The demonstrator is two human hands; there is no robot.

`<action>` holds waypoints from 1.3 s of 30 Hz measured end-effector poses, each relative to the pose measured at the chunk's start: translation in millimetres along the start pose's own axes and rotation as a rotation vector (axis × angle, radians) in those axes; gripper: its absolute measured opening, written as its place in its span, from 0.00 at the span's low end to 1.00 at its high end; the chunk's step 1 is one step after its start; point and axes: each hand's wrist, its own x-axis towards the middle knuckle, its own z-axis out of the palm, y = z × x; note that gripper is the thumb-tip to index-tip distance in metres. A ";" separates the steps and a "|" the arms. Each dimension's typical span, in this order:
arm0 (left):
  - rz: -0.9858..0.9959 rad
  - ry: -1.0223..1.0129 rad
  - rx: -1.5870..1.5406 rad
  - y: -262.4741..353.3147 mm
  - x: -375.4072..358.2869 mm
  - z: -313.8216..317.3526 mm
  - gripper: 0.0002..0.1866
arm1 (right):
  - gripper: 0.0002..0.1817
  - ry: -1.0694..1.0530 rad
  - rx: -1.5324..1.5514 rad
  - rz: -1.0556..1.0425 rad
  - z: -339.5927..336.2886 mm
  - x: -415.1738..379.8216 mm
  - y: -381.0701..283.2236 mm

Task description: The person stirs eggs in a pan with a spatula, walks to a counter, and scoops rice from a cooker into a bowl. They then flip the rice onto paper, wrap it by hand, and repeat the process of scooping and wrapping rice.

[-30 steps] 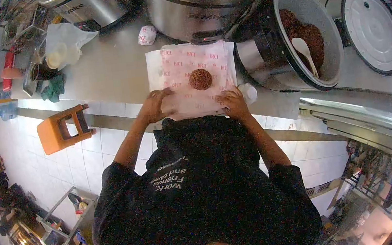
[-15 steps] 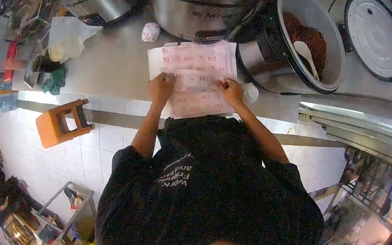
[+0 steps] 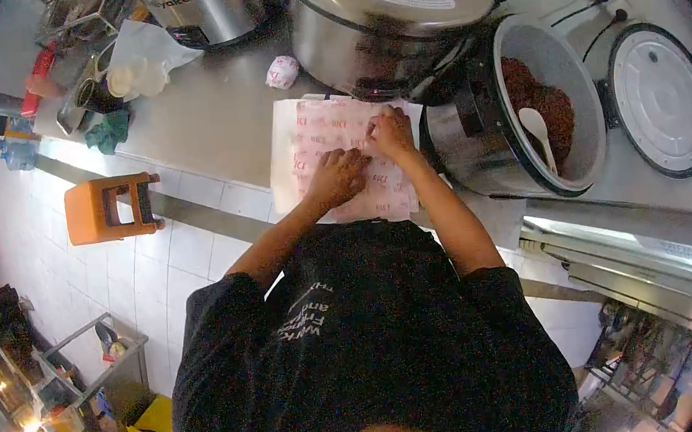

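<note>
Sheets of white wrapping paper [image 3: 314,129] printed in red with "RICE" lie in a stack on the counter before me. My left hand [image 3: 338,179] rests on the lower middle of the paper, fingers stretched toward the right. Just above and right of it, my right hand [image 3: 392,134] is bent over the right side of the stack, its fingers curled into a pinch at the paper. The fingertips of both hands are close together. A small ball wrapped in the same printed paper [image 3: 282,72] sits beyond the stack.
To the right stands an open rice cooker [image 3: 462,137] holding reddish-brown rice [image 3: 560,116] and a white paddle [image 3: 536,128]; its lid [image 3: 664,99] hangs open. A closed cooker [image 3: 352,51] is behind the paper. Cups and a green cloth [image 3: 109,133] lie left. An orange stool [image 3: 99,210] stands on the floor.
My left hand has moved from the paper's left edge to its middle. My right hand has shifted up the right side, bringing the hands together. The view has tilted slightly.
</note>
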 end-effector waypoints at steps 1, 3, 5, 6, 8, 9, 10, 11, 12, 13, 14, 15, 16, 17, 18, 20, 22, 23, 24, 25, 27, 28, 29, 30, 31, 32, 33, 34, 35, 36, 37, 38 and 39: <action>-0.002 0.011 0.005 1.8 -1.2 0.4 0.21 | 0.25 0.105 0.077 -0.048 9.7 1.7 6.6; -0.001 0.022 0.011 3.2 -3.4 3.0 0.20 | 0.22 0.314 0.240 -0.134 28.4 3.3 14.5; 0.010 0.038 0.029 0.0 -3.2 5.5 0.19 | 0.19 0.106 0.276 0.040 34.3 6.8 16.7; 0.016 0.051 0.042 -2.5 -2.7 9.1 0.19 | 0.18 0.103 0.253 0.041 29.8 6.9 14.5; 0.022 0.055 0.049 -4.3 -1.2 10.8 0.18 | 0.17 0.191 0.167 -0.044 12.6 2.9 6.0; 0.022 0.044 0.044 -4.7 -0.9 10.2 0.18 | 0.17 0.283 0.103 -0.128 7.6 -1.2 2.8; 0.021 0.034 0.039 -5.9 -0.1 9.5 0.17 | 0.18 0.299 0.176 -0.168 9.7 -5.0 5.2; 0.040 0.057 0.034 -8.4 1.8 9.2 0.17 | 0.19 0.315 0.250 -0.209 11.6 -9.8 9.7; 0.057 0.078 0.028 -11.4 3.1 9.8 0.17 | 0.20 0.328 0.324 -0.249 13.8 -16.4 12.0; 0.072 0.100 0.021 -11.4 3.0 9.9 0.17 | 0.19 0.252 0.276 -0.270 5.8 -30.6 7.2; 0.094 0.118 0.054 -9.8 1.7 10.2 0.17 | 0.18 0.177 0.227 -0.292 -3.5 -49.7 2.9; 0.118 0.135 0.088 -6.7 1.3 6.8 0.17 | 0.18 0.102 0.180 -0.313 -9.6 -66.1 -1.6; 0.143 0.152 0.123 -5.2 1.2 5.1 0.17 | 0.17 0.131 0.203 -0.311 3.1 -76.3 0.7; 0.229 0.215 0.128 -7.0 1.3 8.8 0.18 | 0.16 0.162 0.225 -0.310 22.9 -83.8 5.2; 0.317 0.276 0.133 -9.7 2.6 12.0 0.20 | 0.16 0.195 0.247 -0.307 28.3 -88.9 3.5; 0.343 0.189 0.087 -17.0 7.2 19.7 0.21 | 0.17 0.203 0.264 -0.296 39.5 -99.1 1.9; 0.212 -0.106 -0.005 -19.1 16.1 16.0 0.20 | 0.18 0.270 0.261 -0.354 34.2 -108.5 -6.9; 0.210 -0.089 -0.037 -21.6 11.1 10.0 0.20 | 0.19 0.336 0.246 -0.419 29.3 -112.0 -8.7; 0.209 -0.071 -0.069 -29.0 1.5 -0.1 0.20 | 0.19 0.402 0.228 -0.484 25.3 -114.3 -10.2; 0.209 -0.052 -0.101 -39.3 -7.4 -9.1 0.20 | 0.20 0.340 0.192 -0.489 37.9 -118.0 0.6; 0.213 -0.100 -0.201 -69.6 -33.6 -2.7 0.18 | 0.22 0.213 0.118 -0.492 69.6 -127.6 30.5; 0.180 -0.116 -0.266 -83.1 -44.6 -3.5 0.17 | 0.20 0.240 0.118 -0.473 69.7 -128.3 32.0; 0.143 -0.131 -0.333 -88.6 -49.9 -0.1 0.17 | 0.18 0.263 0.116 -0.456 67.9 -128.9 32.5; 0.153 -0.150 -0.328 -91.8 -48.4 7.4 0.17 | 0.16 0.286 0.114 -0.443 63.5 -127.5 30.6; 0.163 -0.167 -0.319 -98.4 -42.2 13.1 0.17 | 0.15 0.181 0.154 -0.272 53.7 -122.1 23.1; 0.170 -0.187 -0.310 -105.1 -38.1 17.5 0.17 | 0.14 0.075 0.195 -0.102 44.9 -116.5 12.9; 0.105 -0.218 -0.283 -103.7 -32.5 16.4 0.17 | 0.13 -0.034 0.236 0.068 34.7 -111.9 1.1; 0.039 -0.247 -0.254 -95.8 -20.1 11.2 0.18 | 0.12 -0.070 0.254 0.160 23.3 -101.9 -7.5; -0.029 -0.275 -0.225 -86.3 -6.6 4.6 0.18 | 0.12 -0.108 0.271 0.251 12.0 -87.7 -13.9; -0.064 -0.332 -0.127 -74.5 10.9 -6.9 0.17 | 0.11 -0.083 0.227 0.273 12.9 -78.2 -16.6; -0.096 -0.393 -0.028 -61.0 31.1 -21.1 0.16 | 0.10 -0.058 0.185 0.297 13.6 -68.5 -19.3; -0.069 -0.378 0.065 -58.7 38.9 -22.5 0.14 | 0.09 0.032 0.082 0.254 21.7 -61.0 -20.1; -0.044 -0.361 0.159 -56.7 46.6 -23.3 0.13 | 0.08 0.123 -0.022 0.210 25.9 -54.6 -22.3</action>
